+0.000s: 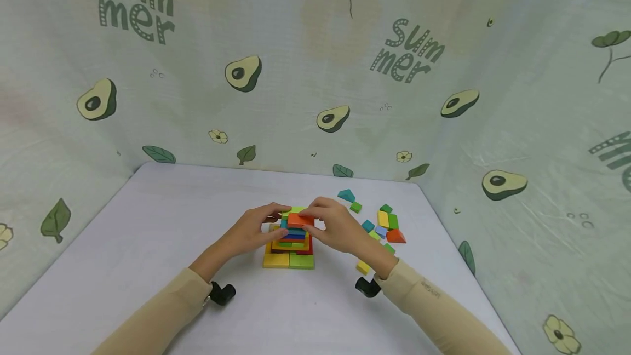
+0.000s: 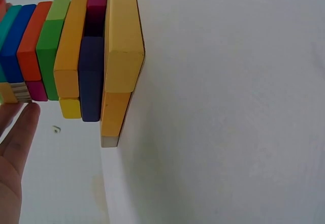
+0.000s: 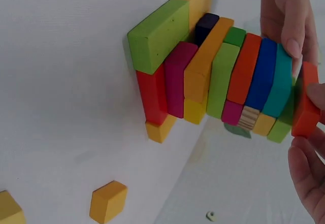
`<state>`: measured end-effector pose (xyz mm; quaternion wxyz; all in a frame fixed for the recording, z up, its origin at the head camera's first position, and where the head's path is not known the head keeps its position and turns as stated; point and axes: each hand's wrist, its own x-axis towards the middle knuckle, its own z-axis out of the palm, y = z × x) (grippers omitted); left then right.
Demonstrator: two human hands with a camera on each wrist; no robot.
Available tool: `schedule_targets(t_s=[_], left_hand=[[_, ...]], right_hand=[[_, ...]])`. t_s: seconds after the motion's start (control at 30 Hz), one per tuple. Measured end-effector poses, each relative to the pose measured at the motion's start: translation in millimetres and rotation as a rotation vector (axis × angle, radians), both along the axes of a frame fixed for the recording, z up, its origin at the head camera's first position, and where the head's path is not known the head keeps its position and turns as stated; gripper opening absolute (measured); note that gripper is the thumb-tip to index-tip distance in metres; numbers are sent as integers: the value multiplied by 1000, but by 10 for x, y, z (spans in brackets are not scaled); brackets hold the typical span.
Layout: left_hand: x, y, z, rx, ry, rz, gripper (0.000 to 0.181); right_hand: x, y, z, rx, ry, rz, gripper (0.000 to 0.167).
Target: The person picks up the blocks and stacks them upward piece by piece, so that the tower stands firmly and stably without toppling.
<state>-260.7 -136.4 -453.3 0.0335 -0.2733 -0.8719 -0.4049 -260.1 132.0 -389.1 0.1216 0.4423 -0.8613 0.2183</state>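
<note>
A layered tower of colored wooden blocks (image 1: pixel 292 246) stands on the white table. My right hand (image 1: pixel 337 224) pinches an orange-red rectangular block (image 3: pixel 306 101) at the top of the tower, beside a lime-green block (image 3: pixel 282 122). Whether that block touches the layer below is unclear. Around the upper layers, my left hand (image 1: pixel 251 227) holds the tower between thumb and fingers. Its thumb lies against a teal block (image 3: pixel 278 82) on the near side. On the opposite side, a fingertip (image 2: pixel 31 113) meets the layer with a striped block (image 2: pixel 20 91).
Loose blocks lie to the tower's right, among them an orange-red wedge (image 1: pixel 396 236), a yellow block (image 1: pixel 363 267) and a teal triangle (image 1: pixel 346 195). A patterned cloth (image 1: pixel 296 97) hangs behind the white table (image 1: pixel 197 201).
</note>
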Motion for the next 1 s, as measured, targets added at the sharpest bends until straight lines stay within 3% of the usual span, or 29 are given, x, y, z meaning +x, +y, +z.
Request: schedule_targets(t_s=[0.27,0.5,0.77,1.0], left_hand=[[-24,-23,-2,21,20,-49,58],[-35,-47,0,13,-1,-50,61],[-43,-54,9,7,12,-58,59],[-32,-40,25,2,19,-57,58]], right_hand=[[-21,-52,-108,-20,6,7,24],[-36,-91,-144,-60,7,33,25],[-22,-117,-152,-48,-4,8,25],[-24,25,-150,-66,5,29,29]])
